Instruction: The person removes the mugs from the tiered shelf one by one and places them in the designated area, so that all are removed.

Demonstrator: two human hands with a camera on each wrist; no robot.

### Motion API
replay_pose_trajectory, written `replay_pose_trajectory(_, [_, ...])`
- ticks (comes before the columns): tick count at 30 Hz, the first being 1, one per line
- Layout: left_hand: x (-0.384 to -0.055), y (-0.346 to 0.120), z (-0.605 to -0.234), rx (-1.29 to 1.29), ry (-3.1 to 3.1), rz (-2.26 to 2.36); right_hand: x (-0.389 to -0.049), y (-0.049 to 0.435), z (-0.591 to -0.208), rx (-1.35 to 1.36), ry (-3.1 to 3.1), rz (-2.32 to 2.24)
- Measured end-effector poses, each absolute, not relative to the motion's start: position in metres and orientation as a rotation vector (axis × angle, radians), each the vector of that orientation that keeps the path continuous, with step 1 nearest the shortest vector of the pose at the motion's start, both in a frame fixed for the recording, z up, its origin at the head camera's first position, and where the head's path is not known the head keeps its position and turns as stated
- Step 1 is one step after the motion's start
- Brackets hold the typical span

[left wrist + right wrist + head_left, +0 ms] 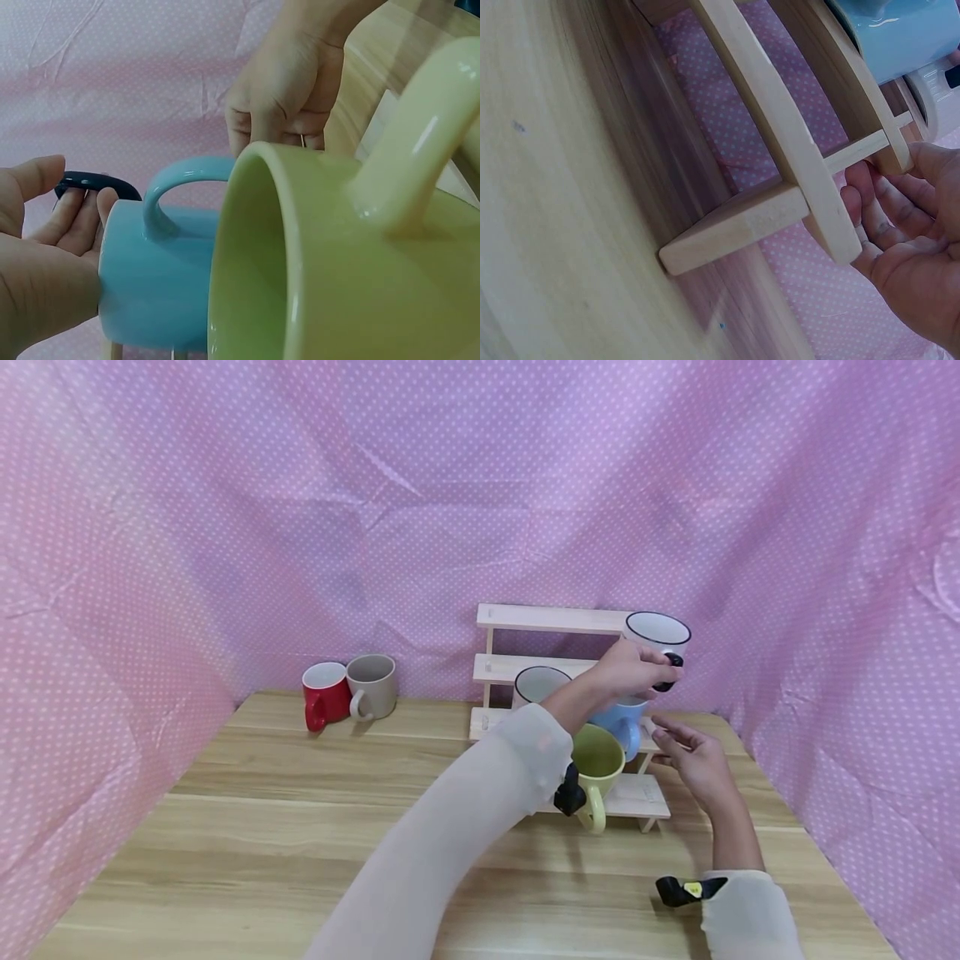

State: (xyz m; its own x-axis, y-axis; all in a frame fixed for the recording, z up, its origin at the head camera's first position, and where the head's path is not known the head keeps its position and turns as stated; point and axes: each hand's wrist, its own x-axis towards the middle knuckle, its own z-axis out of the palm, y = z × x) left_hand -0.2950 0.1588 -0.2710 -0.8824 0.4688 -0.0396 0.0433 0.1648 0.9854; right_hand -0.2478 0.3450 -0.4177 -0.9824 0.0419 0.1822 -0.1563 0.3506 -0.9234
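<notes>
A white mug with a black rim (657,628) is at the right end of the tiered wooden rack (555,617), at its top level. My left hand (633,670) holds this mug by its black handle (97,181), the fingers curled through it. At the rack's right side, my right hand (699,764) pinches the end of a shelf board (891,156) between thumb and fingers. Below my left hand, a blue mug (621,720) stands on the rack. A yellow-green mug (600,756) sits lower down, in front of it, partly hidden by my left sleeve.
Another white, dark-rimmed mug (538,683) is on the rack behind my left forearm. To the left, a red mug (327,693) and a beige mug (372,685) stand side by side on the wooden table (300,827). Pink dotted cloth (420,527) hangs around the table.
</notes>
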Motion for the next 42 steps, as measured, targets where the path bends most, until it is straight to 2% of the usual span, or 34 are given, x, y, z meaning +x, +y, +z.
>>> replay_pose_trajectory(16, [-0.293, 0.171, -0.274, 0.37, 2.135, 1.812, -0.247, 0.345, -0.419, 0.112, -2.443, 1.675])
replay_pose_trajectory(31, [-0.29, 0.177, -0.278, 0.311, 1.941, 2.06, -0.247, 0.346, -0.417, 0.097, -2.478, 1.65])
replay_pose_trajectory(42, [-0.285, 0.175, -0.275, 0.236, 2.091, 2.033, -0.251, 0.347, -0.421, 0.108, -2.455, 1.674])
